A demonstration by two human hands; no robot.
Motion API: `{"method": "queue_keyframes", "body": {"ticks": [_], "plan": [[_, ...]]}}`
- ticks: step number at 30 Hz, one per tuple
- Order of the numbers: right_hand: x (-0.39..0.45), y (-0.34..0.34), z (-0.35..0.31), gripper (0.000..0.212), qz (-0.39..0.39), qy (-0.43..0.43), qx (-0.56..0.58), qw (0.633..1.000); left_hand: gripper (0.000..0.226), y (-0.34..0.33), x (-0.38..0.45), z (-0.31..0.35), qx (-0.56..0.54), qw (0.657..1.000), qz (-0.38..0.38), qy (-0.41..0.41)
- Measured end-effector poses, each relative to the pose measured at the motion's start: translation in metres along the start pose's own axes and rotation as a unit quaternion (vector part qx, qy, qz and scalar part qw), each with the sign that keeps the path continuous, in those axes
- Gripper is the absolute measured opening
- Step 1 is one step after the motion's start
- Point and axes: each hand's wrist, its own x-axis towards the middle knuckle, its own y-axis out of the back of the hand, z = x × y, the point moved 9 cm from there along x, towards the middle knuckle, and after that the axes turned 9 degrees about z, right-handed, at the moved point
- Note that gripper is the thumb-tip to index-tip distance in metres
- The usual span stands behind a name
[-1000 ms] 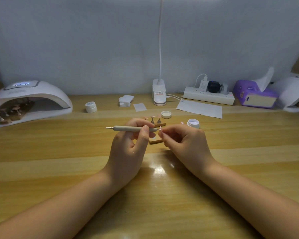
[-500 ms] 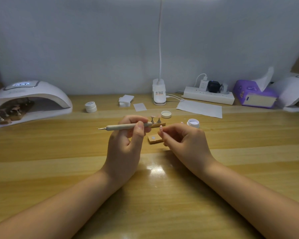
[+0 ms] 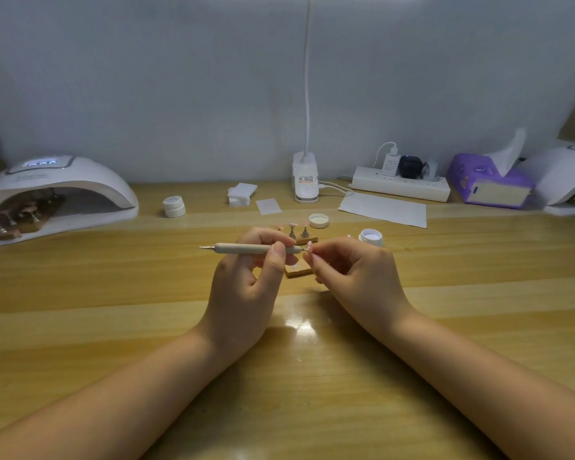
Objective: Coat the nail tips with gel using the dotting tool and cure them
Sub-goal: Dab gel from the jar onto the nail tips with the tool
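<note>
Left hand (image 3: 243, 293) — thumb and curled fingers (image 3: 277, 257) pinch a slim beige dotting tool with metal ends (image 3: 253, 249), held level above the table, its right-hand point touching the small pale pink nail tip (image 3: 309, 246). Right hand (image 3: 356, 277) — fingers bent inward, pinching that nail tip at their ends.

Just behind the hands: a small brown wooden block with a white dab (image 3: 297, 269); a wooden strip carrying two little metal nail stands (image 3: 297, 232), one topped with a pale tip. Open white round gel jar (image 3: 370, 236) near the right hand; its white lid (image 3: 318, 220) lies apart, farther back.

Far left of the glossy yellow wooden table (image 3: 80, 293): a white arched curing lamp with lit display (image 3: 57, 180), wooden strips of stands inside. Closed white jar (image 3: 174, 206), stack of white pads (image 3: 241, 194), white lamp base with thin stalk (image 3: 305, 180), white power strip (image 3: 400, 187), purple tissue box (image 3: 488, 184), second white lamp (image 3: 568, 174) at far right.
</note>
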Motion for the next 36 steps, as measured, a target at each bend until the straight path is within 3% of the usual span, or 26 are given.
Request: {"method": "queue_keyframes", "body": {"ticks": [24, 36], "plan": [[0.0000, 0.0005, -0.0019, 0.011, 0.001, 0.007, 0.003, 1.000, 0.014, 0.0049, 0.0007, -0.0004, 0.003, 1.000, 0.027, 0.009], [-0.0002, 0.0005, -0.0033, 0.011, -0.004, 0.010, 0.000, 1.000, 0.013, -0.0002, -0.0004, -0.0028, 0.007, 1.000, 0.002, 0.012]]}}
